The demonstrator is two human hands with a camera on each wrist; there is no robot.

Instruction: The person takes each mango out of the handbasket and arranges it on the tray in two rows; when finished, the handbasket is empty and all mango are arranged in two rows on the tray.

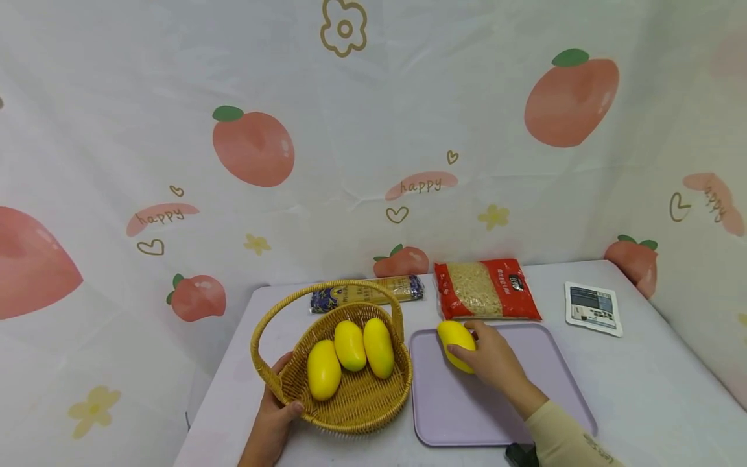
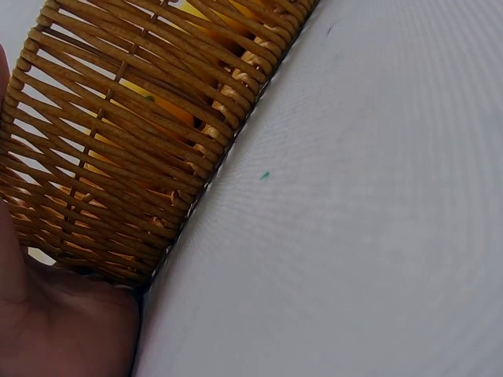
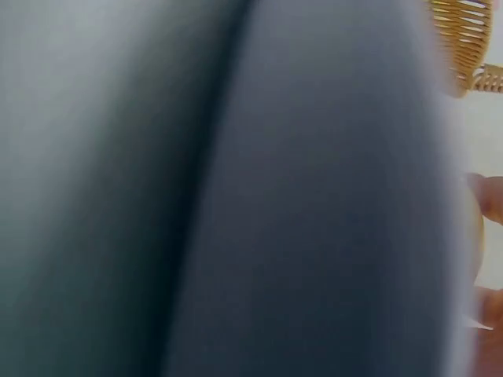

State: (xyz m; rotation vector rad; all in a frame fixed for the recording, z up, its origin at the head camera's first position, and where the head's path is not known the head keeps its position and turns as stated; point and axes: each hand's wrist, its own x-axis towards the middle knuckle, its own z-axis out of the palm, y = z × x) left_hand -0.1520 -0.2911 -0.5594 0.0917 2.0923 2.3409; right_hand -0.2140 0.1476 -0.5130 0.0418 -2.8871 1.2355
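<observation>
A yellow wicker basket with an arched handle sits left of centre in the head view, holding three yellow mangoes. My left hand grips its left side, thumb over the rim and fingers round the outside. In the left wrist view, that palm lies against the woven wall. Above the far left part of a lilac tray, my right hand holds another mango between thumb and fingers. A blurred dark surface fills most of the right wrist view, leaving fingertips at the edge.
Behind the basket lies a blue-and-gold packet of what looks like noodles. A red bag of grain lies behind the tray, and a flat white packet to its right. Beside the right sleeve is a small dark object.
</observation>
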